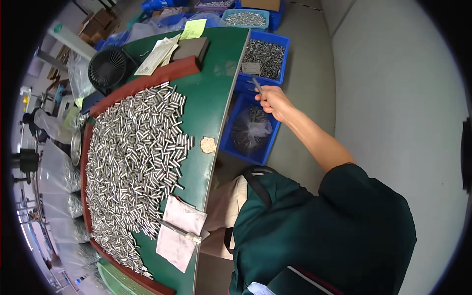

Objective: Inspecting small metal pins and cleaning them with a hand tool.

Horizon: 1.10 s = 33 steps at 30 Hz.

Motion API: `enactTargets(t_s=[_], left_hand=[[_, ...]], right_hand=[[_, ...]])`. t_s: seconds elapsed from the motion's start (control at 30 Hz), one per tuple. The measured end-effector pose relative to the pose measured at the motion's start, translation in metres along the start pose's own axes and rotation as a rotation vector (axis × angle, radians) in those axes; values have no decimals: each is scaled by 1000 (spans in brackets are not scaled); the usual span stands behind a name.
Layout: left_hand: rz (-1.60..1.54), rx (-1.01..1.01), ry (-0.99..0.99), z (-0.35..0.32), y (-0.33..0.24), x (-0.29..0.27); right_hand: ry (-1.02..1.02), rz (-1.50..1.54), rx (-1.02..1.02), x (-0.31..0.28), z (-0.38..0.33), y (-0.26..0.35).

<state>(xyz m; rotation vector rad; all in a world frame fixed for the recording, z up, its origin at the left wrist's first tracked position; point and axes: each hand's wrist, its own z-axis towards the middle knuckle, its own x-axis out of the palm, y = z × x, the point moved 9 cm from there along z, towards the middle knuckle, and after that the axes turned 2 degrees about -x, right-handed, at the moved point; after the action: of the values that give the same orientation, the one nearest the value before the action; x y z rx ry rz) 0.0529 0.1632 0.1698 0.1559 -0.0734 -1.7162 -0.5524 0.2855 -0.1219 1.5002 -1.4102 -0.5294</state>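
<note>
Where green table [216, 93] ends, blue bins [275, 44] line grey floor [314, 88].

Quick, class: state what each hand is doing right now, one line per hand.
Left hand: not in view.
Right hand: closed on a thin metal rod, held out over the blue bins beside the table.

Green table [216, 93]: heap of metal pins [132, 162], cloth [179, 231], black fan [108, 69], papers [157, 54].
</note>
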Motion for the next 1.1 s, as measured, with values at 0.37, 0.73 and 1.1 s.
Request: enactTargets(t_s=[0.37, 0.73, 1.1], left_hand=[[22, -294, -61, -11, 21, -10], [1, -527, 181, -67, 74, -17], [-16, -603, 225, -87, 73, -3]], right_hand=[[220, -327, 224, 57, 79, -24], [246, -137, 329, 44, 114, -49], [213, -323, 137, 53, 154, -32]])
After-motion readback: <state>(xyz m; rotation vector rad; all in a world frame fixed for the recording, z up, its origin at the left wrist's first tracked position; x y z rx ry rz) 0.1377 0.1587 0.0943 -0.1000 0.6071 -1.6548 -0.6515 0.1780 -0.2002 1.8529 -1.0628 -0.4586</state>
